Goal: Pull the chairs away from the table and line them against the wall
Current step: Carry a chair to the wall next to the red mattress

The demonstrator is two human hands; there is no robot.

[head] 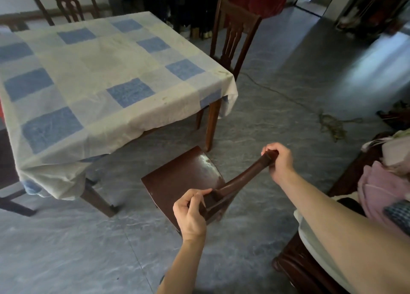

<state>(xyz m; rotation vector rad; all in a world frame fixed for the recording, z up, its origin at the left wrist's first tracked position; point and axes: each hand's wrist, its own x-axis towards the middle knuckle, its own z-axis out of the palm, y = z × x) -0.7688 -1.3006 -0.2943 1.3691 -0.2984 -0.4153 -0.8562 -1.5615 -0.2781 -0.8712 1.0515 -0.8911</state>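
Presently, a grey stone-patterned floor (277,107) runs through the whole room. At ten o'clock stands the table (211,125), covered by a blue-and-cream checked cloth (88,72) that hangs over its edges. A far chair (66,3) sits at eleven o'clock on the table's far side. A side chair (233,34) stands at one o'clock, close to the table's right edge. A loose cord (330,125) trails across the floor at two o'clock, and furniture piled with clothing (377,183) fills the three to four o'clock sector. The left hand (190,214), at six o'clock, has its fingers curled over the near end of a top rail, clamped on it. The right hand (279,160), arm extended, is wrapped tight round the rail's far end between three and four o'clock. The held chair (177,183) sits below the hands, just off the table's near right corner and clear of the cloth. Its top rail's long axis runs from seven toward one o'clock. The seat faces ten o'clock, toward the table.
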